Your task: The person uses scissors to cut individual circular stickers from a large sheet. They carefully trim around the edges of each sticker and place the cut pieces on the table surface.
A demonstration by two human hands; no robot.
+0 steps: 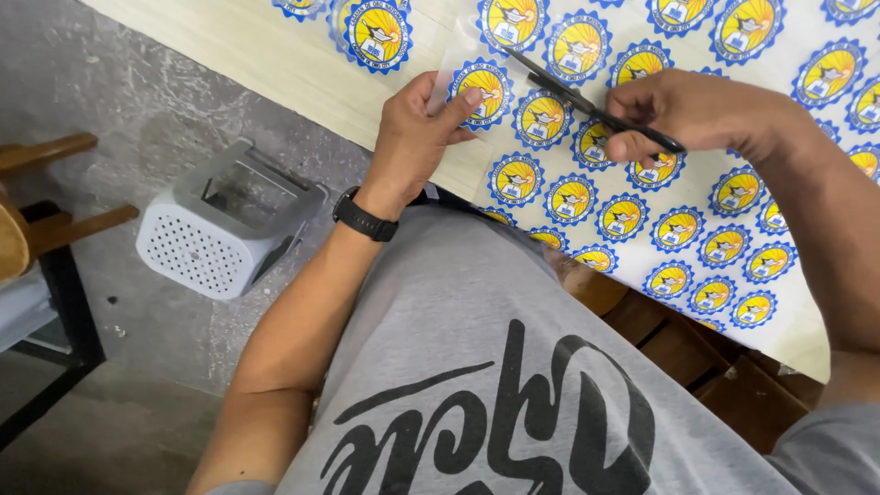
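Wooden chair: it is standing at the far left edge, only partly showing, with a dark metal frame under it.
Grey bin: a small perforated plastic basket is sitting on the concrete floor, left of my left arm and well apart from the table.
Black wristwatch: I am wearing it on my left wrist, just above my grey printed shirt.
Left hand: I am pinching the left edge of the sticker sheet, thumb on top and fingers curled underneath, lifting that edge a little off the wooden table. My thumb is pressing on one round blue-and-yellow seal.
Sticker sheet: it is lying across the table from the middle to the right edge of the view, covered in rows of the same scalloped blue-and-yellow round seals, glossy under a clear film. Its near edge is hanging over my lap.
Loose seal: one cut-out piece is resting on the table, far left of the sheet and apart from my hand.
Scissors: the black blades are lying nearly closed over the sheet, tips pointing far-left toward my left thumb.
Right hand: I am gripping the scissor handles, fingers curled tight through them, hovering over the middle of the sheet.
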